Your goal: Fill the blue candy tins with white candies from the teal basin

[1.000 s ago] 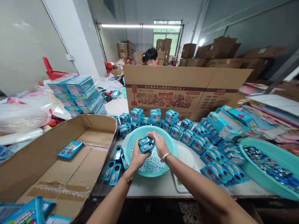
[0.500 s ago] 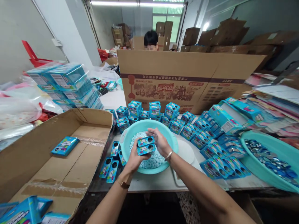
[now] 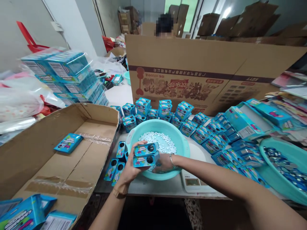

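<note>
Two small blue printed candy boxes [image 3: 145,160], one against the other, are gripped in my left hand [image 3: 129,171] over the near left side of a turquoise basin [image 3: 184,147]. Small pale blue candies [image 3: 168,147] lie inside the basin, with part of its bottom bare. Down in the basin, just right of the boxes, is my right hand [image 3: 165,163]. Its fingers are partly hidden behind the boxes and among the candies, so their grip does not show. More blue boxes [image 3: 111,169] with round dark windows stand left of the basin.
A white scale [image 3: 192,182] sits right of the basin, partly under its rim. Rows of blue boxes [image 3: 206,143] curve behind and to the right. An open carton [image 3: 72,169] is at left, a basin of shiny wrapped pieces [image 3: 266,172] at right. Beyond a tall cardboard panel [image 3: 177,60] is a person.
My right hand has gone from beside the boxes down into the candies. My left hand still holds the two boxes, slightly lower and nearer. The camera view has shifted.
</note>
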`<state>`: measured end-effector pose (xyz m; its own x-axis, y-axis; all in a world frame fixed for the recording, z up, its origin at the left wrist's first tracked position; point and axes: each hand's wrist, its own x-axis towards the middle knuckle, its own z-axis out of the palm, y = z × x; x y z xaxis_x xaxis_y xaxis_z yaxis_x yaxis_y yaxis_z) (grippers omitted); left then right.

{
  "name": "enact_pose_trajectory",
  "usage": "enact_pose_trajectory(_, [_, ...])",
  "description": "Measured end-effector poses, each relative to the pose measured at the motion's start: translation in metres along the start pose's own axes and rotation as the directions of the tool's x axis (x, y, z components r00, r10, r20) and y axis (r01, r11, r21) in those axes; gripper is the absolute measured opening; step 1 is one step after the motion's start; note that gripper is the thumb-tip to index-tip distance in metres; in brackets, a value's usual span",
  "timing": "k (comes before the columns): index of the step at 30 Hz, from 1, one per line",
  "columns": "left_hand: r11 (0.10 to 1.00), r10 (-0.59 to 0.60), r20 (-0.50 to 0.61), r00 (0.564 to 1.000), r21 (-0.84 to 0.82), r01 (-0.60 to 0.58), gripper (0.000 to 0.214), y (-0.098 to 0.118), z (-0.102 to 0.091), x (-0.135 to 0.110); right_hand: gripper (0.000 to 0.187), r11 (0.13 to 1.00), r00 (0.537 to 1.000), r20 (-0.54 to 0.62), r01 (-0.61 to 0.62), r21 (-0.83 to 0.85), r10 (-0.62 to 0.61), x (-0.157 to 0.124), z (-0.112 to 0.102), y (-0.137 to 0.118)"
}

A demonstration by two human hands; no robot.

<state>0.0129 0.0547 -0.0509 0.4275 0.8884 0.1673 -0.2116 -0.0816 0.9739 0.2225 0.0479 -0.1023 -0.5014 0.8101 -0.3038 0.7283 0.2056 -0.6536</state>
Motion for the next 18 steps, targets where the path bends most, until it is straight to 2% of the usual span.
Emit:
enact_pose_trajectory(4, [0.999, -0.035, -0.129, 0.991, -0.013, 0.034, 0.082, -0.009, 0.005, 0.004, 0.04, 0.989, 0.982, 0.172, -0.101, 0.107, 0.082, 0.001, -0.008, -0.001])
enact_pose_trajectory(6, [0.998, -0.044, -0.181, 0.982, -0.043, 0.037, 0.084, -0.011, 0.008, 0.004, 0.038, 0.974, 0.975, 0.185, -0.156, 0.166, 0.125, 0.003, -0.007, -0.004])
enact_pose_trajectory(9, [0.997, -0.051, -0.239, 0.97, -0.074, 0.034, 0.083, -0.012, 0.012, 0.004, 0.032, 0.9, 0.941, 0.178, -0.329, 0.286, 0.288, 0.01, -0.002, -0.009])
enact_pose_trajectory(11, [0.994, -0.062, -0.272, 0.96, -0.102, 0.035, 0.082, -0.011, 0.015, 0.006, 0.024, 0.777, 0.897, 0.255, -0.44, 0.449, 0.361, 0.014, -0.001, -0.011])
enact_pose_trajectory(14, [0.988, -0.078, -0.333, 0.94, -0.152, 0.028, 0.08, -0.008, 0.018, 0.011, 0.015, 0.504, 0.85, 0.409, -0.526, 0.685, 0.331, 0.016, -0.01, -0.011])
enact_pose_trajectory(16, [0.988, -0.08, -0.365, 0.928, -0.152, 0.025, 0.079, -0.006, 0.017, 0.017, 0.015, 0.316, 0.853, 0.412, -0.506, 0.803, 0.319, 0.01, -0.023, -0.012])
enact_pose_trajectory(18, [0.994, -0.068, -0.374, 0.925, -0.105, 0.03, 0.078, -0.006, 0.017, 0.022, 0.017, 0.125, 0.887, 0.318, -0.377, 0.918, 0.335, 0.001, -0.038, -0.014])
